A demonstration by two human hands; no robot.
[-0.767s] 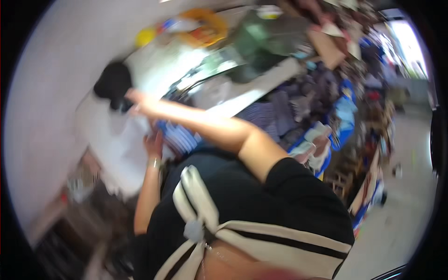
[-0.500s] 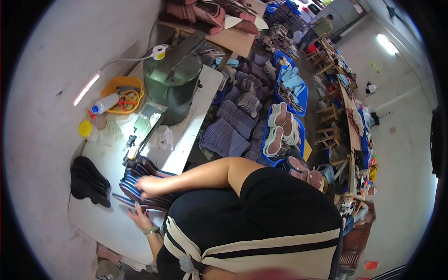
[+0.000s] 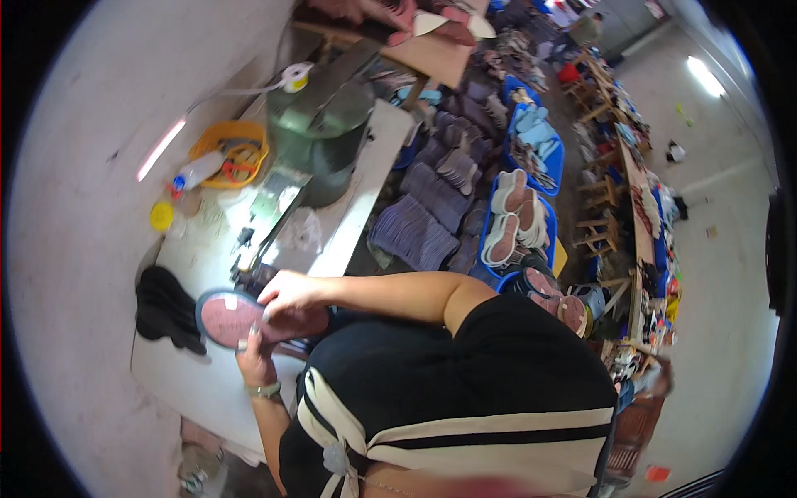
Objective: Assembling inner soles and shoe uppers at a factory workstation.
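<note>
A shoe sole with a dusty pink face and a dark blue-grey rim is held above the white table, pink face toward me. My left hand, with a bracelet on the wrist, grips its lower edge with the thumb over the rim. My right hand is closed on the sole's upper edge near the middle. The sole's far end passes behind my right hand toward my body. Other dark soles lie under it, mostly hidden. A stack of black soles lies on the table just left of the held sole.
A green machine stands on the white table, beside a yellow basket, a bottle and a lit lamp. Beyond are piles of purple-grey soles and blue crates of soles. A wall borders the left.
Both hands were at a row of blue-edged soles on the table. Now they hold one sole raised, its pink face showing. The view has shifted slightly.
</note>
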